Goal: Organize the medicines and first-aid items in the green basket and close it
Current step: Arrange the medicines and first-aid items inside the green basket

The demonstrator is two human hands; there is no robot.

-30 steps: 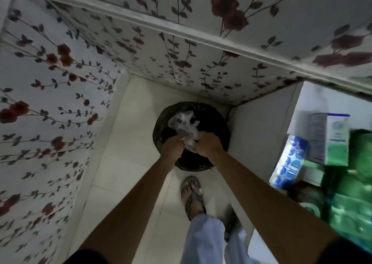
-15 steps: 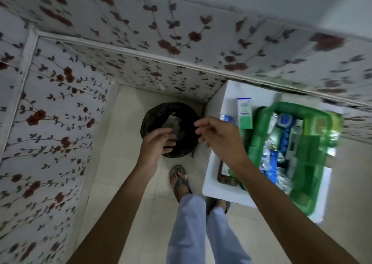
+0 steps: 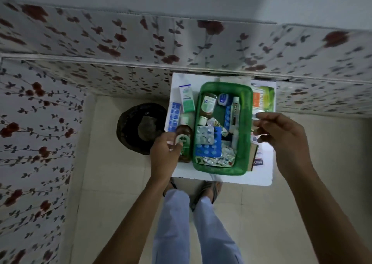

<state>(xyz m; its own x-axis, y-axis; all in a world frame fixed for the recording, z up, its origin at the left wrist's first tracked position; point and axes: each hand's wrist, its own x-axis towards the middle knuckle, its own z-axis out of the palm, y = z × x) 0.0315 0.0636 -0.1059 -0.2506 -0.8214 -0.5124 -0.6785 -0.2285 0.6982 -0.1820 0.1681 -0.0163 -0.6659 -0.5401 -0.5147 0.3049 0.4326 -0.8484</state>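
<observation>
The green basket (image 3: 246, 122) stands open on a small white table (image 3: 231, 180). It holds a brown bottle with a white label (image 3: 207, 106), a white tube (image 3: 234, 112), blue blister packs (image 3: 208, 150) and silver strips. A brown bottle with a green label (image 3: 185, 142) lies on the table left of the basket. My left hand (image 3: 164, 157) reaches it, thumb and forefinger at its label; the grip is unclear. My right hand (image 3: 281, 140) hovers at the basket's right rim with fingers spread, holding nothing.
A green-and-white box (image 3: 186, 98) and a blue blister strip (image 3: 174, 117) lie left of the basket. An orange-and-green packet (image 3: 262, 98) and a brown box (image 3: 254, 159) lie on its right. A black bin (image 3: 130, 130) stands on the floor left of the table. Floral walls enclose the corner.
Both hands let go of crumpled plastic into the bin. The view swung right to the table; my left hand moved to the green-label bottle and my right hand across the basket.
</observation>
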